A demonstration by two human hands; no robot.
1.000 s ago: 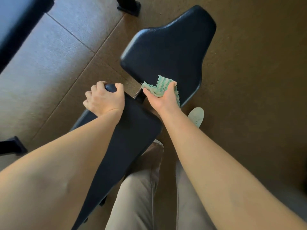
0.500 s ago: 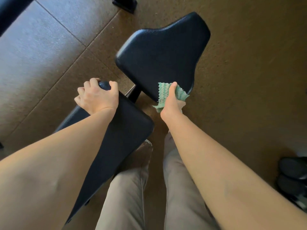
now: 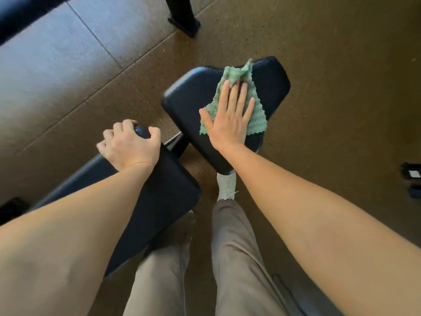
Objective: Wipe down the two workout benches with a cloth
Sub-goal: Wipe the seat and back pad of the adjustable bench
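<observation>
Right hand: my right hand (image 3: 227, 119) lies flat, its fingers (image 3: 232, 94) straight and slightly spread, pressing the cloth onto the seat pad.
Cloth: the green cloth (image 3: 256, 117) sits under my palm. It sticks out past the fingertips, where it is rumpled. It looks ribbed, soft and thin, with a wavy cut edge.
Left hand: my left hand (image 3: 129, 144) has its fingers (image 3: 118, 128) curled round the rounded top end of the back pad, gripping it.
Seat pad: the seat pad (image 3: 193, 99) is black and grained like vinyl, with rounded corners and a dull sheen. Bare padding shows to the left of my right fingers.
Back pad: the back pad (image 3: 164, 201) is long, black and smooth. It slopes toward me from my left fingers.
Progress: I judge the wipe is midway across the seat pad. The surface does not show which parts are already clean.
Left to do: a second workout bench (image 3: 27, 14) is a dark padded edge far beyond my left fingers. Probably it and the back pad remain.
Floor: the floor (image 3: 341, 87) is speckled brown matting right of my fingers and smooth seamed tiles to their left.
</observation>
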